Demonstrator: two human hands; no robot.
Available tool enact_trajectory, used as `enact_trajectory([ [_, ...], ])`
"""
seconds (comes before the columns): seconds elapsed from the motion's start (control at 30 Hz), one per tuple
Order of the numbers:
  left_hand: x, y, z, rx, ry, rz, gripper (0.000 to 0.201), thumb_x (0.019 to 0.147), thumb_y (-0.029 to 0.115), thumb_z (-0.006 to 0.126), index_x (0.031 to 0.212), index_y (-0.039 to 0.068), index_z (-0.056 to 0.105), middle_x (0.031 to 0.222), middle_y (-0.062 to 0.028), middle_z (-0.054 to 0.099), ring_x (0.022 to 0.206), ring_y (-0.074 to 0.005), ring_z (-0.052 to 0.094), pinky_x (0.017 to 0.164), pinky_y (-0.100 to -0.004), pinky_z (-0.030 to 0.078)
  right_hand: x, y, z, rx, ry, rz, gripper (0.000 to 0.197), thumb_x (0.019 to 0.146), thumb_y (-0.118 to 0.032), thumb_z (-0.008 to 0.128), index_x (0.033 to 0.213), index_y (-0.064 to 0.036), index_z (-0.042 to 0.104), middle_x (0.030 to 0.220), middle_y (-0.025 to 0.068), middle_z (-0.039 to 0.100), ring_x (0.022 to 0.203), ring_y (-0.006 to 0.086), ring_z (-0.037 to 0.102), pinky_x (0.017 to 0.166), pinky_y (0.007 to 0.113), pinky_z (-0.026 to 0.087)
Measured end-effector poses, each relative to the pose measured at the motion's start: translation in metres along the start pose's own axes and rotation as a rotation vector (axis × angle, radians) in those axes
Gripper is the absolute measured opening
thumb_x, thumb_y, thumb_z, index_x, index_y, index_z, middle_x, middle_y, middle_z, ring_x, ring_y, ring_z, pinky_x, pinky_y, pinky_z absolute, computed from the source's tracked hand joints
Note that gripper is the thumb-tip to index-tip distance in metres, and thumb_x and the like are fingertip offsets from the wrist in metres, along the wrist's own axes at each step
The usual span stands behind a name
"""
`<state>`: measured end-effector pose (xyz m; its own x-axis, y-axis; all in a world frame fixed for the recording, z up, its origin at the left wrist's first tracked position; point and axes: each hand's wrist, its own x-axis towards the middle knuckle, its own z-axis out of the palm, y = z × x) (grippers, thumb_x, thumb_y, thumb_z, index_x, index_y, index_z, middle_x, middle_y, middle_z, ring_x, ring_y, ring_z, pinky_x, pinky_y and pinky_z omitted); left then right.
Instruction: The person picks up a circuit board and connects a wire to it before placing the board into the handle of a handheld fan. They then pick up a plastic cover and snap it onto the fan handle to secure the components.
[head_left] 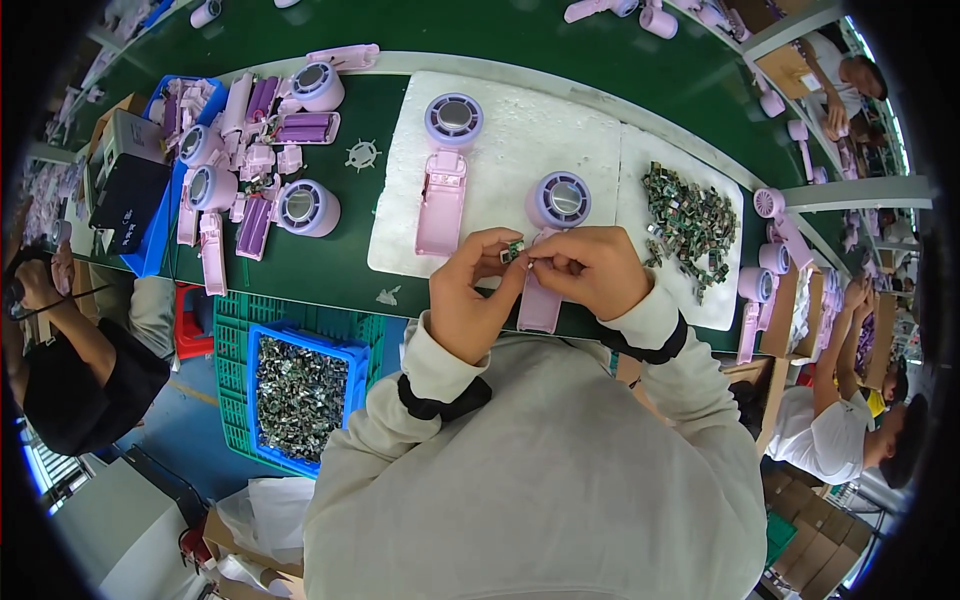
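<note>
Blue tub: the tub (pixel 357 385), full of small circuit boards, stands against a green crate (pixel 231 370), just off the tabletop's near edge, toward its left corner.
Left hand: the left hand (pixel 466 296) is partly closed, thumb and fingertips pinching a little green circuit board (pixel 512 251).
Right hand: the right hand (pixel 603 268) is curled, thumb and forefinger drawn together at that board's right side; whether it grips something fine there, I cannot tell.
Circuit board: between both hands, raised over the near edge of the white foam board (pixel 540 120).
Nearer fan: a pink fan (pixel 561 200) lies below the hands, handle toward the tabletop's near edge, partly covered by the right hand.
Other fan: a second fan (pixel 441 205) lies open-handled near the foam board's left edge, well apart from the hands.
Board pile: many loose circuit boards (pixel 692 225) are heaped by the foam board's right edge.
Tabletop: the green tabletop (pixel 345 225) carries fans and purple-and-pink parts (pixel 260 150) toward its far left corner.
</note>
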<state>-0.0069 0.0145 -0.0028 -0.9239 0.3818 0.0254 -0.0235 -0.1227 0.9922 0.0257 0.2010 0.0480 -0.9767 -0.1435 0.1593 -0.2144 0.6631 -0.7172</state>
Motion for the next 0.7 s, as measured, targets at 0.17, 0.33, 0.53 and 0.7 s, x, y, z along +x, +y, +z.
enact_trajectory([
  [0.17,-0.005,0.007,0.004,0.059,0.033,0.008,0.033,0.089,-0.004,0.071,0.121,0.003,0.065,0.101,-0.0086,0.072,0.088,-0.013,0.069,0.08,-0.0271,0.055,-0.001,0.001,-0.004,0.017,-0.076,0.006,0.02,0.083,-0.005,0.076,0.103,-0.0067,0.077,0.077,0.0081,0.07,0.063,0.0188,0.065,0.059,0.03,0.052],
  [0.33,-0.007,0.006,0.003,0.119,0.016,0.008,0.032,0.09,-0.005,0.07,0.121,0.002,0.064,0.104,-0.0067,0.071,0.093,-0.0118,0.067,0.084,-0.0268,0.054,0.0,0.002,-0.004,-0.004,-0.084,-0.027,0.019,0.086,-0.006,0.074,0.105,-0.0065,0.076,0.086,0.0112,0.074,0.07,0.0234,0.071,0.063,0.031,0.056],
  [0.53,-0.012,0.012,0.008,0.39,0.094,0.261,0.031,0.089,-0.004,0.071,0.119,0.002,0.064,0.104,-0.0078,0.072,0.093,-0.0132,0.068,0.083,-0.0284,0.054,-0.001,0.003,0.006,-0.111,-0.015,-0.12,0.016,0.089,-0.013,0.072,0.103,-0.0091,0.075,0.085,0.0099,0.074,0.07,0.0269,0.07,0.062,0.035,0.055],
  [0.7,-0.016,0.012,0.005,0.33,0.135,0.137,0.029,0.091,-0.004,0.07,0.119,0.0,0.065,0.103,-0.0097,0.072,0.094,-0.0138,0.068,0.083,-0.0284,0.055,0.001,-0.004,0.005,-0.113,0.016,-0.06,0.014,0.085,-0.009,0.075,0.1,-0.0066,0.075,0.071,0.0093,0.066,0.058,0.0209,0.063,0.055,0.031,0.05],
])
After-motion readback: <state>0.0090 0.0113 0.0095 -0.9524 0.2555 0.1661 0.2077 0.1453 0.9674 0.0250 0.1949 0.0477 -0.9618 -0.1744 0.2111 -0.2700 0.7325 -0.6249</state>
